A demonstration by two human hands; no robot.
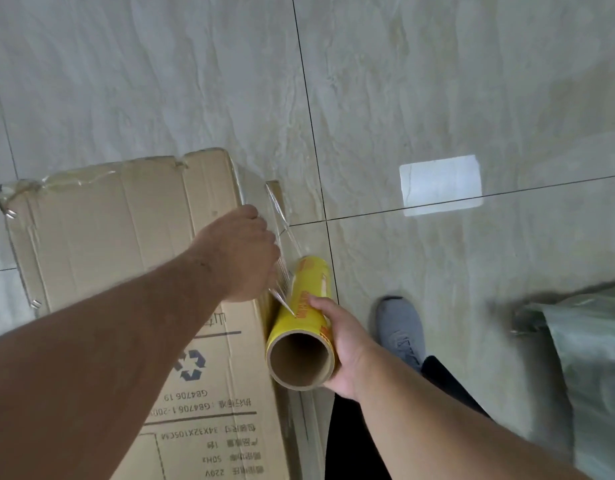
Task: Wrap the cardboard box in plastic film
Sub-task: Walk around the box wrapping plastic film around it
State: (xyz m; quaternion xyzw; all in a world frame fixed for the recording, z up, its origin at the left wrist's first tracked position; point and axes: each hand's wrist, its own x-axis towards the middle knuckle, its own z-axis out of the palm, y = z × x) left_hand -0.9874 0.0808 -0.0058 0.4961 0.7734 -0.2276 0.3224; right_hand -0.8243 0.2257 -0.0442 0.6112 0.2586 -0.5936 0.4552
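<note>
- The tall brown cardboard box [126,271] is standing on the tiled floor, left of both hands.
- The right hand [344,344] is gripping the yellow film roll [306,306], its axis running alongside the box's edge.
- The left hand [243,254], nearer the box, is pinching the clear film [282,216].

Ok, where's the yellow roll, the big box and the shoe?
yellow roll [308,299], head view, on its yellow side.
big box [101,230], head view, on its bare top face.
shoe [399,323], head view, on the grey upper.
</note>
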